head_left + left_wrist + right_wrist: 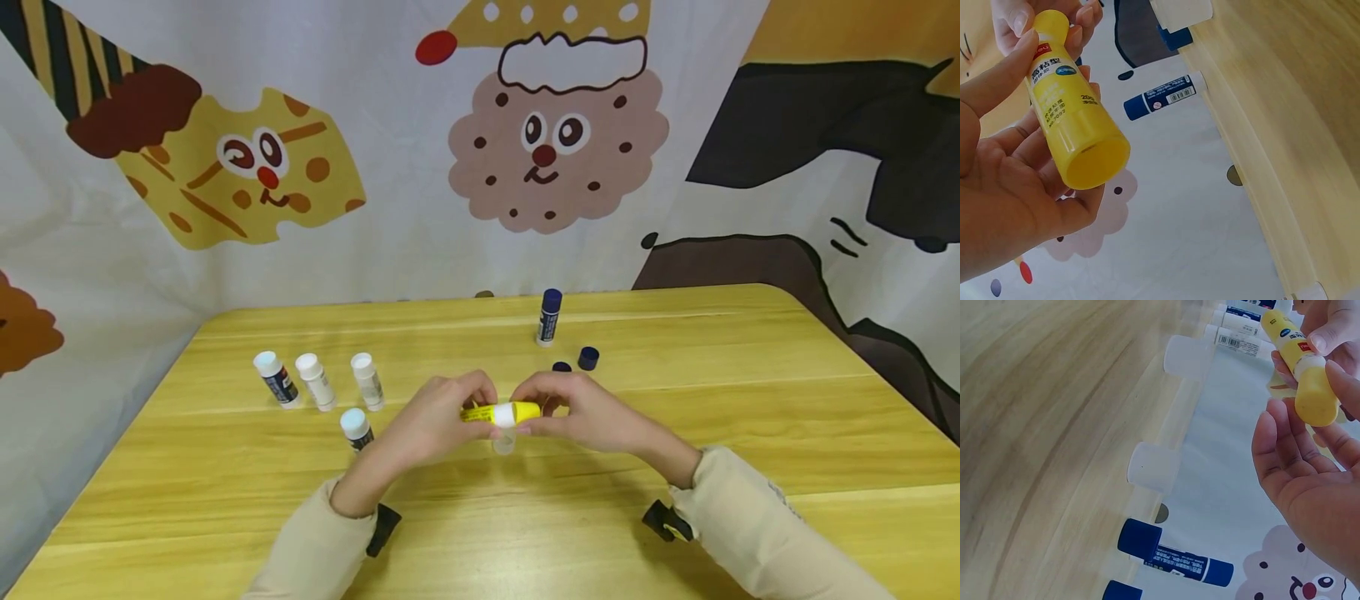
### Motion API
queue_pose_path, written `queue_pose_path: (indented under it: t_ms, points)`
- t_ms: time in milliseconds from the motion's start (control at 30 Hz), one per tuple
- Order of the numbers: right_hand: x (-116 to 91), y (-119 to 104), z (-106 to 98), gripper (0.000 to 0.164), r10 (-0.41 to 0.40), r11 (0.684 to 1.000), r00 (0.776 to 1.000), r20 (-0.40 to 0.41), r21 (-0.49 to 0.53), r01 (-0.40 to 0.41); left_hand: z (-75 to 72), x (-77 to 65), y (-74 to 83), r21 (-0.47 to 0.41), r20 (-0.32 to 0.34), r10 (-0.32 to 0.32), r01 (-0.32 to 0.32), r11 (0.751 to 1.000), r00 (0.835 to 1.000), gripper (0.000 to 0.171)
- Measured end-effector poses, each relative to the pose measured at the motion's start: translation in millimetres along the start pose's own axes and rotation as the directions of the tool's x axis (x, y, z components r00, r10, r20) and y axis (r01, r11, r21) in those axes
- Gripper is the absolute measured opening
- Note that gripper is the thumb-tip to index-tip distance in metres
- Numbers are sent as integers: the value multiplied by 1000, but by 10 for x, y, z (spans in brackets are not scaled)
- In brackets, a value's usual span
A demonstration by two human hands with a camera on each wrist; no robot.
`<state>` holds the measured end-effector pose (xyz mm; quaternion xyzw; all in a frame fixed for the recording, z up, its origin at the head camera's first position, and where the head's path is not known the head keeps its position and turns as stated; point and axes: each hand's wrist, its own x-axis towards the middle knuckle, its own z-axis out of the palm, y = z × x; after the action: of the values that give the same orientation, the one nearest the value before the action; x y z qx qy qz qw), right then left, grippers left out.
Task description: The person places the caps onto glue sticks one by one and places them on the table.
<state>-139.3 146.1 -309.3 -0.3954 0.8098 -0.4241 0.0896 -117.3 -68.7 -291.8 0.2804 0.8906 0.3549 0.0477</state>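
Note:
A yellow glue stick (1075, 125) is held level between both hands above the middle of the table. My left hand (442, 419) grips its body, thumb on one side and fingers behind, as the left wrist view shows. At the other end, my right hand (592, 414) pinches the yellow cap (1317, 399) between thumb and fingers. A white band shows between cap and body. Just below the hands stands a translucent cap (504, 443) on the table. Two dark blue caps, one farther out (588, 358) and one partly hidden (562, 367), lie beyond the right hand.
A blue-capped glue stick (549, 317) stands near the table's far edge. Several white-topped glue sticks (315, 382) stand at the left, one (356, 427) close to the left forearm. Behind the wooden table (525, 533) hangs a cartoon-printed cloth (405, 258).

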Motion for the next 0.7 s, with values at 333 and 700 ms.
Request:
queue_pose_path:
  t_ms: [333,700]
  points:
    - [-7,-3,8,21,-7,1000,1000,-6,-10,6,21,-6,-12,-2,-12,14,-14,1000,1000,20]
    - [4,-18,16,18,7,1000,1000,-24,0,-7,34,-9,-37,-2,-38,46,-46,999,998,20]
